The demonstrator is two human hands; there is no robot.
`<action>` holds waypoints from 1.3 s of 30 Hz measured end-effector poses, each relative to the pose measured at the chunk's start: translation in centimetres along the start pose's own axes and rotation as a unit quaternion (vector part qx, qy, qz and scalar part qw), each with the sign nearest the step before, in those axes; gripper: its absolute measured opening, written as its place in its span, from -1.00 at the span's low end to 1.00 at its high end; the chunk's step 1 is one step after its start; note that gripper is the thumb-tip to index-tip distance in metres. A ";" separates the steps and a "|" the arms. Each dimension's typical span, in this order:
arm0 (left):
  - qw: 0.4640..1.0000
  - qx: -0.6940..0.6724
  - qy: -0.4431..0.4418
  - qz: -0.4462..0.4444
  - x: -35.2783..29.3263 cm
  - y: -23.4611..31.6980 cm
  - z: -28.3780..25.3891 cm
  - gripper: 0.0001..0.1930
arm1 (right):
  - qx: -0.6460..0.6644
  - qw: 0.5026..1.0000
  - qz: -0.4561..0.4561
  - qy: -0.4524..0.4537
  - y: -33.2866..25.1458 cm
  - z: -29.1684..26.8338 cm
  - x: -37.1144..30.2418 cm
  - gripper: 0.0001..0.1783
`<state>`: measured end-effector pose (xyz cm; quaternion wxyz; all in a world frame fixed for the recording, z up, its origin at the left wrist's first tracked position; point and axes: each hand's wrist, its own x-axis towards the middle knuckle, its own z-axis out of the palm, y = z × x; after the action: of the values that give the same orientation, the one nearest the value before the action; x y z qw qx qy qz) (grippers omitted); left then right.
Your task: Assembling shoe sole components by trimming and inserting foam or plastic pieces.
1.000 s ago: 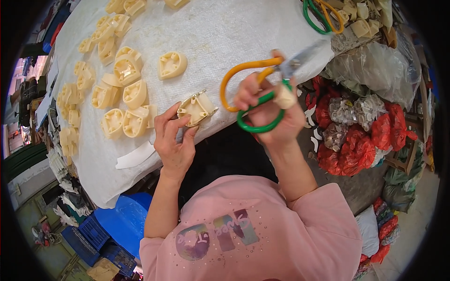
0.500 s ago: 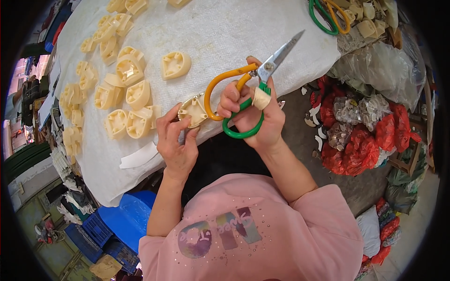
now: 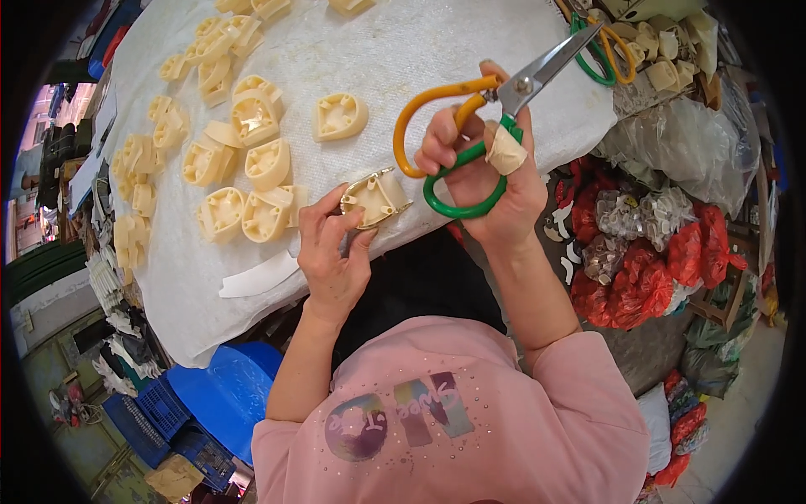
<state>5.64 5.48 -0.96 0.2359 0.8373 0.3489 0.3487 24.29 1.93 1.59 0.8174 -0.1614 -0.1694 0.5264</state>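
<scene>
My left hand (image 3: 333, 262) pinches a cream plastic housing (image 3: 374, 200) with a shiny metallic-looking rim, at the near edge of the cloth-covered table. Its open, ribbed side faces up. Up and to the right, my right hand (image 3: 504, 181) is closed around scissors (image 3: 522, 86) with one orange and one green handle. Their blades look closed and point to the upper right, clear of the housing. A beige wrap (image 3: 506, 151) covers part of one right-hand finger. Similar cream housings (image 3: 340, 117) lie on the table, several clustered to the left (image 3: 267, 163).
White woven cloth (image 3: 403, 67) covers the table; a white strip (image 3: 259, 277) lies near its front edge. A second pair of scissors (image 3: 594, 59) is at the far right, beside scrap pieces (image 3: 663, 74). Red bags (image 3: 638, 286) sit at right, a blue tub (image 3: 227, 391) at lower left.
My right hand has raised the scissors up and to the right, away from the housing. My left hand still grips the housing. The whole view has shifted slightly.
</scene>
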 end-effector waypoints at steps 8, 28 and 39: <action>1.000 -0.006 0.001 -0.016 0.0 -0.1 -0.1 -0.72 | -0.071 0.997 0.029 0.015 2.0 0.3 0.4 -0.45; 0.999 -0.028 0.020 -0.003 -0.1 -0.2 0.0 -0.69 | -0.119 0.991 -0.021 -0.050 1.6 1.3 -0.1 -0.46; 0.999 -0.027 0.019 0.012 -0.1 -0.3 -0.1 -0.68 | -0.176 0.982 -0.018 -0.064 2.6 2.9 0.2 -0.41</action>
<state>5.38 5.57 -1.09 0.2478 0.8280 0.3336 0.3766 21.01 3.37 3.08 0.7728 -0.2651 -0.3142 0.4834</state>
